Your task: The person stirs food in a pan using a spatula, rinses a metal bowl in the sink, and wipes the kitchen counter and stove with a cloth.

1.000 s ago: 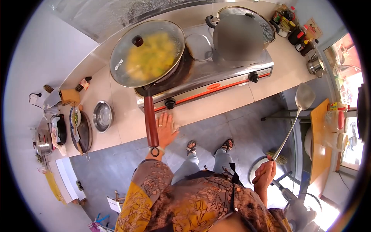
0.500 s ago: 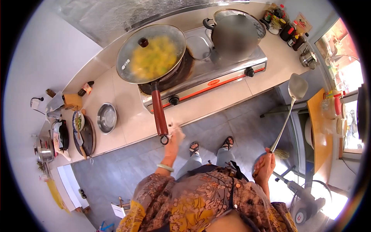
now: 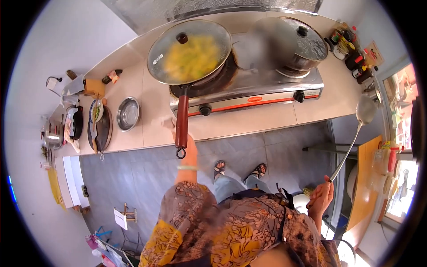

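Observation:
My left hand [image 3: 191,145] is partly hidden beneath the red-brown handle of a frying pan [image 3: 182,120]. Its slightly blurred fingers stretch out past the handle's left side, apparently not wrapped around it; contact is unclear. A glass lid [image 3: 155,42] with a dark knob covers the pan, and yellow-green food [image 3: 193,58] shows hazily through it. Out to the right, my right hand [image 3: 321,196] is closed round the lower end of a long metal spatula [image 3: 347,153], its blade [image 3: 366,110] raised and away from the stove.
The pan sits on the left burner of a gas stove [image 3: 267,99]. On the right burner stands a lidded pot [image 3: 307,49], partly covered by a grey blur. Leftward are a steel bowl [image 3: 128,114] and a round board [image 3: 106,133]. Bottles [image 3: 356,60] stand at the counter's right.
My left hand has moved up and left, from beside the handle's end to beneath the handle. The spatula in my right hand has shifted right, and the view has moved.

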Motion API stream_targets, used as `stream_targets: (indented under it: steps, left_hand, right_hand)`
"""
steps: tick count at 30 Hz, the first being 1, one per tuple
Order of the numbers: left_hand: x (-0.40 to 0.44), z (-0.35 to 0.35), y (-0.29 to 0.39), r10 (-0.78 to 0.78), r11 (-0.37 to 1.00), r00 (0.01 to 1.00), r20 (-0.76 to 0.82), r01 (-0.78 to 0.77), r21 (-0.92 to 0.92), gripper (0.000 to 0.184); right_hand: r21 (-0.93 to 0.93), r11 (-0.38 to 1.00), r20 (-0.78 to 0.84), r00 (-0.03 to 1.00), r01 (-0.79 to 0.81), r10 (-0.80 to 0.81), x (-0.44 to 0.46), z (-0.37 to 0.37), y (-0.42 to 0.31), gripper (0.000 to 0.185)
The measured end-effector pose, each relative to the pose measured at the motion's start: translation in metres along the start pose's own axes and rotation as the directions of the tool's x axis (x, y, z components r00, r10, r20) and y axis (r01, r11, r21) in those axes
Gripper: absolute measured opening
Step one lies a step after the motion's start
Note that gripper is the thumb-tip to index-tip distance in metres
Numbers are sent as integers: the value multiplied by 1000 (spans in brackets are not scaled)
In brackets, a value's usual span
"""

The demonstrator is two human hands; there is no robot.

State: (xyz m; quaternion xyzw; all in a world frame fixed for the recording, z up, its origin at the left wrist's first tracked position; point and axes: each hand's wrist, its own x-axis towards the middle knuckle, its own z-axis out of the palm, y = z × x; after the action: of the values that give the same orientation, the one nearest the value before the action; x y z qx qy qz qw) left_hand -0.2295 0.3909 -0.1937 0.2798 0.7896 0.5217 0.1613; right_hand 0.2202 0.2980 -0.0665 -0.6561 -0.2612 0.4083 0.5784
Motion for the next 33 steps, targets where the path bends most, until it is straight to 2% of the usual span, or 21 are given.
stream_targets:
  steps: [2, 3, 4, 5, 6, 7, 9, 10, 13, 16, 17, 20, 24, 28, 33]
  left_hand:
    - [39, 11, 0, 33, 989, 992, -119, -49, -136, 47]
    - [55, 19, -10, 257, 960, 946, -198, -273, -57, 47]
    - [69, 22, -25, 446, 889, 886, -129, -420, 184, 46]
    - [82, 25, -41, 600, 737, 800, -13, -547, 397, 46]
    - [87, 27, -43, 706, 519, 694, 141, -643, 564, 45]
    - [89, 30, -46, 601, 347, 735, 312, -592, 727, 45]
    - [77, 37, -35, 500, 742, 861, 89, -480, 468, 46]
    - [70, 39, -26, 408, 875, 913, 1, -392, 285, 47]
    - [53, 35, -3, 401, 801, 907, 129, -416, 430, 51]
    - [41, 45, 20, 295, 836, 919, 260, -381, 395, 55]
    - [34, 53, 26, 255, 825, 927, 275, -357, 438, 53]
    - [24, 80, 19, 421, 648, 851, 314, -524, 552, 53]
    - [3, 98, 38, 342, 628, 885, 315, -465, 624, 54]
    - [-8, 112, 52, 357, 535, 868, 345, -492, 687, 55]
    - [-31, 142, 69, 405, 477, 813, 418, -577, 663, 54]
  right_hand:
    - [-31, 1000, 25, 1000, 5, -4, 6, 5, -3, 29]
    - [-46, 999, 29, 1000, 6, -5, 6, 6, -3, 29]
    - [-50, 999, 62, 998, -2, 5, 7, 6, -1, 28]
    - [-52, 999, 93, 996, -8, 13, 7, 6, 2, 28]
    - [-55, 998, 121, 992, -16, 23, 6, 7, 3, 28]
    - [-54, 998, 144, 989, -20, 27, 5, 10, 2, 25]
    - [-106, 994, 152, 987, -34, 50, 4, 9, 4, 25]
    - [-129, 991, 158, 985, -43, 63, 3, 9, 6, 25]
    - [-72, 993, 171, 980, -92, 103, 3, 17, 5, 24]
    - [-69, 991, 161, 979, -118, 128, 6, 22, 3, 24]
    - [-68, 990, 159, 978, -124, 134, 7, 24, 1, 24]
    - [-76, 989, 163, 977, -126, 137, 13, 22, 1, 24]
    - [-79, 988, 173, 974, -133, 145, 21, 14, 0, 24]
    - [-62, 988, 166, 975, -142, 151, 31, 5, 1, 24]
    - [-85, 987, 170, 974, -138, 150, 43, -6, 0, 23]
